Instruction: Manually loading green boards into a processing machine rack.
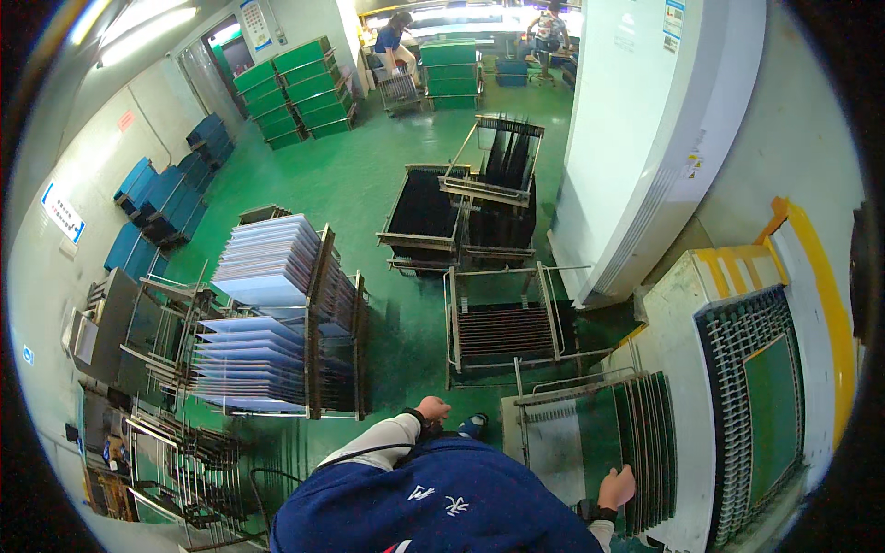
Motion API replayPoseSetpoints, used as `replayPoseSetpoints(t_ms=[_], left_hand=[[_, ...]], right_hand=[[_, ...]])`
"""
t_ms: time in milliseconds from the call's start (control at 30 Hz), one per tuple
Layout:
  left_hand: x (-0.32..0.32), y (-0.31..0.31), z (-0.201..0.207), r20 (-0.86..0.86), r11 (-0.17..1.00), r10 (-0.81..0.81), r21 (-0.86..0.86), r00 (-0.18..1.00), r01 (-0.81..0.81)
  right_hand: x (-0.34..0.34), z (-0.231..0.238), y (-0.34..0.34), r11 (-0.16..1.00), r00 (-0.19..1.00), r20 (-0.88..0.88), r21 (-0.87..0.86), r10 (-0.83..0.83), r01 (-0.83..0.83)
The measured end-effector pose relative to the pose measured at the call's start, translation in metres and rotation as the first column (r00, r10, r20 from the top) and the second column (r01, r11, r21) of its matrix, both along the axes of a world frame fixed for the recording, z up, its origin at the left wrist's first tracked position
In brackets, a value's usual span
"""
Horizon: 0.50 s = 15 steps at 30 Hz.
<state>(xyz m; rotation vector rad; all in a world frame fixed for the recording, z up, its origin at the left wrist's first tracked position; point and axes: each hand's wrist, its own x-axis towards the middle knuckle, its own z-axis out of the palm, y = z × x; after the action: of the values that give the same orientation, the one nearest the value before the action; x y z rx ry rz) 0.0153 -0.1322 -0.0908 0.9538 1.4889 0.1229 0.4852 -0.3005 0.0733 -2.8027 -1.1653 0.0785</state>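
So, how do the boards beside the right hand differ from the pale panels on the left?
The boards look dark; the pale panels are bluish white. The boards' edges run away from the person; the pale panels' top edges run left to right. The boards are beside the right hand; the pale panels are nearer the left hand. Both are thin sheets in rows.

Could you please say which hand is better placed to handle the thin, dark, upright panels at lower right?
Probably the right hand: it is close to those panels, while the left hand is farther away.
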Motion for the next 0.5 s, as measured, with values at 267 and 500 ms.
replayPoseSetpoints(t_ms=[267,500], left_hand=[[0.001,-0.005,-0.017,-0.026,0.999,0.030,0.023,0.999,-0.030],[0.001,-0.011,-0.019,-0.009,0.998,0.064,0.002,0.998,-0.064]], right_hand=[[0.002,-0.008,-0.006,0.999,1.000,0.006,0.048,0.009,-0.009],[0.003,-0.007,-0.006,0.998,0.999,-0.040,0.054,0.031,-0.029]])
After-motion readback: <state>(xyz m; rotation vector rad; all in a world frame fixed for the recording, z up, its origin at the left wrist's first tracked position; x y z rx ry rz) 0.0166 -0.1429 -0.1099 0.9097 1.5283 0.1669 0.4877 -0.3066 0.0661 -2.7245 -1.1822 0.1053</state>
